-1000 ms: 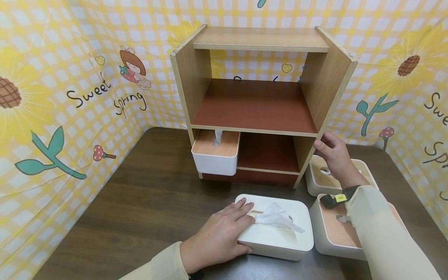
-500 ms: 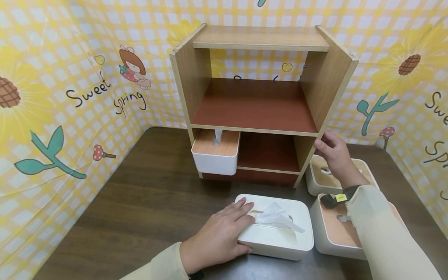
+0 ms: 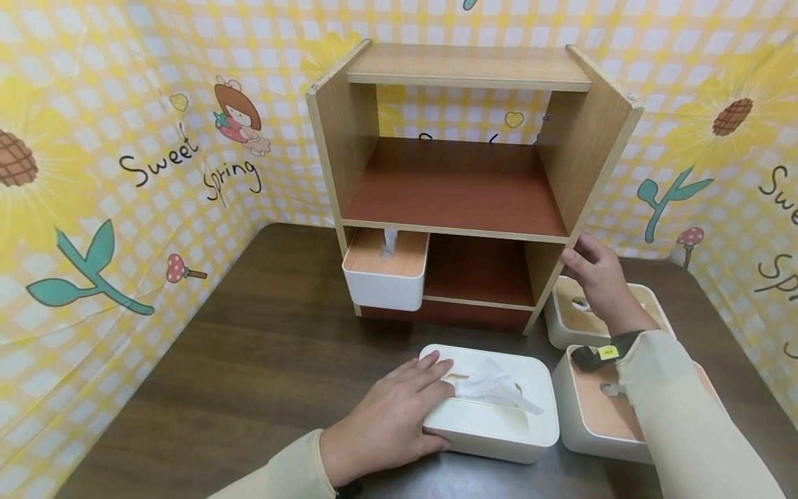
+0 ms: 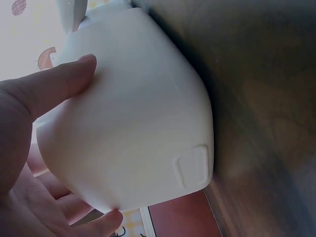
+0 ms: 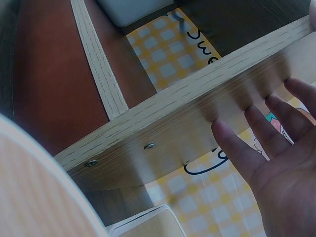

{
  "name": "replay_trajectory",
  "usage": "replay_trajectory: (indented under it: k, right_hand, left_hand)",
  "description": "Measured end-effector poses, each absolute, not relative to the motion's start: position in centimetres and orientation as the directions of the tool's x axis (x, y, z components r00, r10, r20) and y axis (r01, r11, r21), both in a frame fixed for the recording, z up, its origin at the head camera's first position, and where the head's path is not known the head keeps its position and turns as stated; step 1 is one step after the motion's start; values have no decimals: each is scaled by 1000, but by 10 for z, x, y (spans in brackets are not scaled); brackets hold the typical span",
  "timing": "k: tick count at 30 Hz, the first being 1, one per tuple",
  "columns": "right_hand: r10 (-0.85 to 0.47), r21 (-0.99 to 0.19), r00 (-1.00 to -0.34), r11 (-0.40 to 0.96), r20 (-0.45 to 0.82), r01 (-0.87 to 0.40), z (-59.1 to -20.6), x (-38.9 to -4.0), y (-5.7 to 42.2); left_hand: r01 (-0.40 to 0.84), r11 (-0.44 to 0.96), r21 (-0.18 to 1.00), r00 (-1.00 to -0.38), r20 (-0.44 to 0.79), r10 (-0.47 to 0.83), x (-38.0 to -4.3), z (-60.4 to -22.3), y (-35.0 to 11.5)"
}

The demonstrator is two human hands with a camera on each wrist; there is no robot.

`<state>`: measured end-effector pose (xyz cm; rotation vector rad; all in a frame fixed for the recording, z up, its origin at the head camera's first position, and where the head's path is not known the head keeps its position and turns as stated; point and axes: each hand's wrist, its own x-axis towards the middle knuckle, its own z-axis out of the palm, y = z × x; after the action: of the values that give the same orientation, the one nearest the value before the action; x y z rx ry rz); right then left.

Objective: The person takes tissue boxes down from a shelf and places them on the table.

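Observation:
My left hand [image 3: 394,421] holds the left end of a white tissue box [image 3: 536,405] on the table, its thumb on the near side and its fingers over the lid. A tissue sticks out of that lid. In the left wrist view the thumb [image 4: 74,79] lies against the white wall [image 4: 138,108] and the fingertips reach the far edge. My right hand [image 3: 595,277] is at the shelf unit's right side panel [image 3: 589,159]. Its fairly straight fingers [image 5: 232,143] press their tips on the panel's outer face, with the thumb at the front edge.
A tissue box with a wooden lid [image 3: 389,277] sits in the lower left compartment, jutting past the shelf front. Two more lidded tissue boxes, a rear one [image 3: 651,305] and a nearer one [image 3: 592,423], stand right of the unit under my right arm. Checked cloth [image 3: 206,41] surrounds the table.
The head view has shifted very slightly. Both hands and all the tissue boxes stay in the same places.

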<state>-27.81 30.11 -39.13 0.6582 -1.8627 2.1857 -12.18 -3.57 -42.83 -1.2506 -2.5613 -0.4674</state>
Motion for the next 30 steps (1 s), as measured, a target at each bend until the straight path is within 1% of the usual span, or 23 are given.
replay_trajectory:
  k: [7, 14, 19, 25, 30]
  right_hand:
    - [-135, -889, -884, -181, 447, -421, -389, -277, 300]
    - [-138, -892, -885, -164, 444, -421, -389, -276, 301]
    - [-133, -890, -886, -170, 445, -422, -388, -276, 301]
    - [-129, -883, -881, -189, 455, -429, -388, -279, 300]
    - [-131, -886, -882, -179, 452, -427, -391, -279, 302]
  left_hand:
    - [796, 579, 177, -600, 351, 718, -122, -428, -36]
    - [786, 577, 224, -617, 355, 702, -124, -428, -37]
    - [788, 570, 232, -614, 364, 700, -125, -428, -37]
    - [797, 564, 213, -599, 390, 699, -128, -425, -40]
    - [801, 557, 222, -594, 416, 689, -133, -419, -41]
